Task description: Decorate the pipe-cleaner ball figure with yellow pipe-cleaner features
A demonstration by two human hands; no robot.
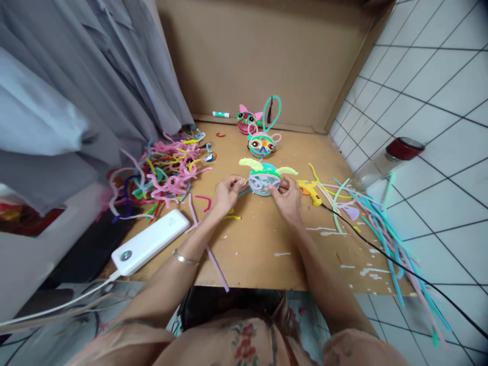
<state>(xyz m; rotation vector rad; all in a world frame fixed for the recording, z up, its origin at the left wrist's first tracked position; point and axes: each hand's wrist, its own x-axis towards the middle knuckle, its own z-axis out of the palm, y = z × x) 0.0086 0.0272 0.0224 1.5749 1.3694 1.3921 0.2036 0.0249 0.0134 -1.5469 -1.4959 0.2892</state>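
A clear plastic ball (pixel 264 184) trimmed with turquoise, green and lavender pipe cleaners sits between my hands. Two pale yellow fuzzy ear shapes (pixel 250 164) stick out from its top, one per side. My left hand (pixel 227 194) is closed in a pinch at the ball's left side, where a thin pipe cleaner strand (pixel 244 191) runs from its fingertips toward the ball. Against the right side, my right hand (pixel 288 201) grips the ball between thumb and fingers. Behind it stand two finished-looking decorated balls: one turquoise with pink loops (pixel 262 146), one red with pink ears (pixel 247 123).
Tangled pipe cleaners (pixel 168 173) heap up at left, near a white power bank (pixel 150 243). A yellow glue gun (pixel 310 191) with a black cord lies right of my hand. Straight pipe cleaners (pixel 392 239) cross the right edge, beside a red-lidded bottle (pixel 385 160). A glue stick (pixel 221 114) lies at the back.
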